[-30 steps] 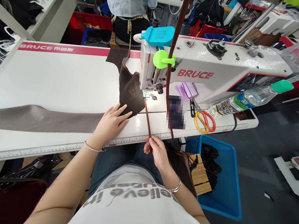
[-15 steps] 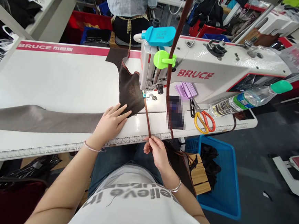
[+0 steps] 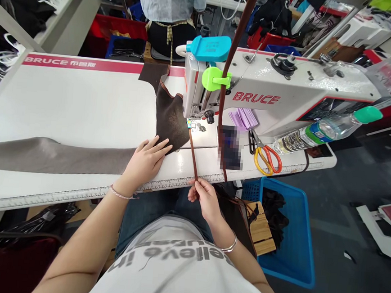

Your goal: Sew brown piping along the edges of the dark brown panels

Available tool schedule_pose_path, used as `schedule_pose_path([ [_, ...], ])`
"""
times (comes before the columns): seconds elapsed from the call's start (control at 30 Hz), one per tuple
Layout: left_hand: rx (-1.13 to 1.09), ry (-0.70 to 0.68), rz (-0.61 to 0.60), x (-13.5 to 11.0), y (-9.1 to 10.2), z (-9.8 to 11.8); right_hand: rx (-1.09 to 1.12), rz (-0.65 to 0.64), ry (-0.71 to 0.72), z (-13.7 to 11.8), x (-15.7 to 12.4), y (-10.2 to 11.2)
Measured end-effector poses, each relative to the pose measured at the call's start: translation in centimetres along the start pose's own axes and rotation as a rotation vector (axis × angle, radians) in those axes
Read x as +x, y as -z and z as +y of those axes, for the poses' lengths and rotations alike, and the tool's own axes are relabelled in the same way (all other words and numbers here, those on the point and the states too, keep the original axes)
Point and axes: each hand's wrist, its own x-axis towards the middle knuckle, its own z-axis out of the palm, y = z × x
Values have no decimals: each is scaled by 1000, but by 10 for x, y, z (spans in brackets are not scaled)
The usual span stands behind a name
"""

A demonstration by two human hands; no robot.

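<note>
Since the earlier frame, the hanging strap (image 3: pixel 222 103) is leaning slightly farther right at its top, while both hands are keeping almost the same places. The white table (image 3: pixel 83 106) is stretching across the view, and the sewing machine (image 3: pixel 251 81) is standing on its right part. A blue basket (image 3: pixel 297 258) is sitting below the table's right end, holding dark cloth. On the table, a long grey-brown cloth (image 3: pixel 46 155) is lying out to the left, and a dark brown cloth (image 3: pixel 172 117) is lying just left of the machine's foot, its right edge meeting it (whether the two cloths are joining under the wrist, I cannot tell). The left hand (image 3: pixel 147 160) is resting palm down with its fingers spreading apart, touching the dark brown cloth's near edge and gripping nothing. The right hand (image 3: pixel 207 197) is pinching a narrow strip at the table's front edge, thumb and forefinger closing on it. A bottle (image 3: pixel 325 129) is lying by the machine, with scissors (image 3: pixel 268 160) resting near it. The narrow strip (image 3: pixel 193 157) is running from the foot down to the pinching fingers.
</note>
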Motion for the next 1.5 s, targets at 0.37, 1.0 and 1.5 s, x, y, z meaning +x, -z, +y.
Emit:
schedule_pose_path([
  [0.37,11,4,-4,0,-1,-1,-8,2,14,0,-1,-1],
  [1.0,-3,12,0,0,0,0,-23,8,21,1,-1,-1],
  [1.5,4,12,3,0,1,0,-29,14,23,2,-1,-1],
])
